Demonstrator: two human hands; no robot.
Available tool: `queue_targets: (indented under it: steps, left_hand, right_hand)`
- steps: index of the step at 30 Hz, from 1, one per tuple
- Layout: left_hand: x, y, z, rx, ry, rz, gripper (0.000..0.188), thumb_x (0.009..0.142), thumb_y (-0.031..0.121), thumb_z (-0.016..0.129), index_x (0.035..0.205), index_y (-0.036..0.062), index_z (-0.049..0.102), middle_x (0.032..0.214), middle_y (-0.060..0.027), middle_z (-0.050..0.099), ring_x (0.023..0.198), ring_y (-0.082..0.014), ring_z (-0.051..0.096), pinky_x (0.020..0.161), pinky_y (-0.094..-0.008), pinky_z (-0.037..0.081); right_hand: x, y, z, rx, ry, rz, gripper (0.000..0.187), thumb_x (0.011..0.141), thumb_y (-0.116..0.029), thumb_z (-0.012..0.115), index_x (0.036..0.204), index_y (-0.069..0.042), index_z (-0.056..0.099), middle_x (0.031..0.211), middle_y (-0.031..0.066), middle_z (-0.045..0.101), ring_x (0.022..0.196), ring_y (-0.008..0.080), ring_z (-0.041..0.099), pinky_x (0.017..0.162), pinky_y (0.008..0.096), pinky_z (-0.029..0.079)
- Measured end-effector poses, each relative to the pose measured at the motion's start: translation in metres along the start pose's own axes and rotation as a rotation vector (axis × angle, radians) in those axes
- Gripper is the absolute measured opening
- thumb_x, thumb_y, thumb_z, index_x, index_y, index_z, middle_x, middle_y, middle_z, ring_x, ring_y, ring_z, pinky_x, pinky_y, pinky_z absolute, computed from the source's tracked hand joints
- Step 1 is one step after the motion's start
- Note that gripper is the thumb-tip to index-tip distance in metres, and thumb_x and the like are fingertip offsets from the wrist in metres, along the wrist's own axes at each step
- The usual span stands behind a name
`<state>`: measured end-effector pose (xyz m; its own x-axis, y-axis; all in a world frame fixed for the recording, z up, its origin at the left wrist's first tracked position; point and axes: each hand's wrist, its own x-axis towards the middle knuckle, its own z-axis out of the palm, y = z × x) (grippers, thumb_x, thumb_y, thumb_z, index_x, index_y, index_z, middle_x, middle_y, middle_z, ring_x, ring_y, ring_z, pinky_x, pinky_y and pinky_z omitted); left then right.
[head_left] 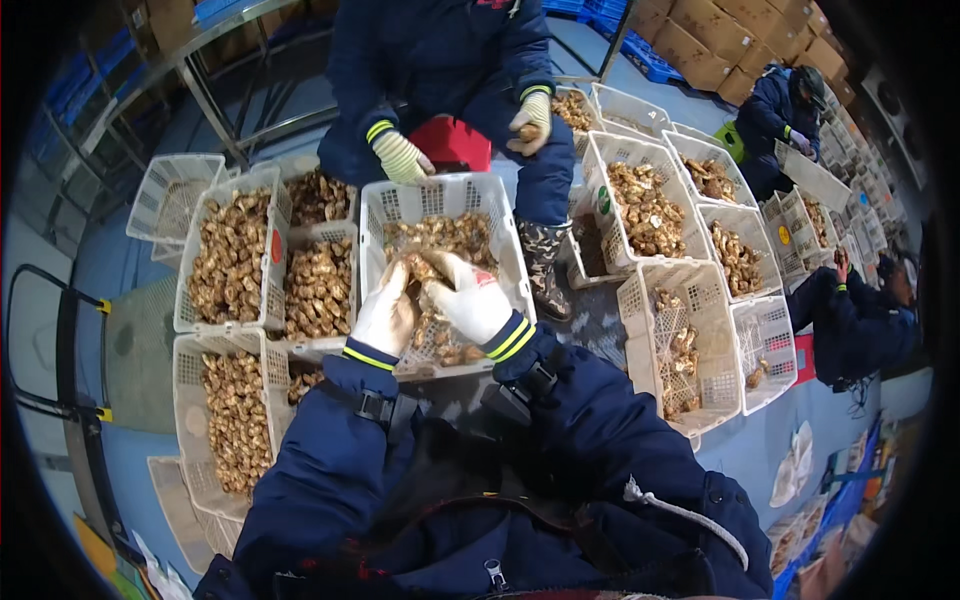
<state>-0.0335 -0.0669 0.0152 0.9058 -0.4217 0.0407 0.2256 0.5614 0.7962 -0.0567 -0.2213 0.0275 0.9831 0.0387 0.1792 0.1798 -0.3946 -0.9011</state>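
Mushrooms [425, 268], brown and lumpy, sit pinched between my gloved hands above the white slotted crate [510, 235] in front of me. My left hand [385, 315] and right hand [470, 298] both close on the clump. I'd judge a light grip best, working low over the crate.

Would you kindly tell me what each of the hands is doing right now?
Left hand: closed on mushrooms over the white basket.
Right hand: closed on the same mushrooms.
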Motion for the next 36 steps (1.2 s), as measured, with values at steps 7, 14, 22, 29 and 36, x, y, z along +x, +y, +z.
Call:
queue_targets:
  steps: [7, 14, 22, 29, 36]
  left_hand:
    - [0.0, -0.008, -0.036, 1.261, 0.223, 0.395, 0.032, 0.096, -0.002, 0.046, 0.128, -0.0045, 0.051, 0.118, -0.015, 0.061, 0.11, -0.0209, 0.058, 0.093, -0.0273, 0.048]
    - [0.005, 0.004, -0.022, -0.434, 0.14, -0.054, 0.037, 0.101, 0.014, 0.043, 0.136, -0.0003, 0.044, 0.13, -0.0118, 0.053, 0.118, -0.0195, 0.053, 0.102, -0.0315, 0.043]
    - [0.002, 0.008, -0.005, -0.077, 0.109, -0.022, 0.037, 0.1, 0.011, 0.043, 0.135, -0.0025, 0.045, 0.132, -0.0151, 0.052, 0.119, -0.0228, 0.052, 0.102, -0.0298, 0.042]
    - [-0.011, -0.003, -0.068, 0.676, 0.096, 0.13, 0.046, 0.102, 0.03, 0.046, 0.137, 0.0002, 0.043, 0.129, -0.0143, 0.053, 0.113, -0.0232, 0.056, 0.096, -0.0336, 0.047]
    - [0.015, 0.017, -0.159, -0.59, 0.896, -0.075, 0.043, 0.099, 0.026, 0.043, 0.133, 0.0001, 0.039, 0.137, -0.0201, 0.043, 0.122, -0.0341, 0.045, 0.104, -0.0462, 0.04]
  right_hand:
    - [0.017, -0.014, 0.006, -0.016, -0.082, -0.112, 0.055, 0.079, -0.006, 0.058, 0.132, 0.002, 0.047, 0.122, 0.0233, 0.058, 0.117, 0.0305, 0.056, 0.1, 0.034, 0.043]
    - [0.022, -0.011, 0.019, 0.449, -0.163, 0.065, 0.055, 0.086, -0.003, 0.053, 0.139, 0.006, 0.039, 0.134, 0.0154, 0.052, 0.123, 0.0189, 0.05, 0.103, 0.0293, 0.04]
    - [0.009, 0.008, 0.008, 0.612, -0.221, 0.184, 0.05, 0.096, -0.013, 0.053, 0.14, 0.005, 0.038, 0.119, 0.0119, 0.059, 0.103, 0.0139, 0.059, 0.086, 0.0265, 0.051]
    - [0.001, -0.008, 0.015, 0.191, -0.252, 0.029, 0.047, 0.094, -0.026, 0.057, 0.132, 0.0, 0.049, 0.116, 0.0185, 0.061, 0.106, 0.022, 0.058, 0.093, 0.0315, 0.046]
    - [-0.011, 0.051, -0.03, -0.093, -0.165, -0.044, 0.047, 0.094, -0.025, 0.053, 0.134, -0.001, 0.048, 0.128, 0.0165, 0.057, 0.117, 0.023, 0.056, 0.099, 0.0303, 0.043]
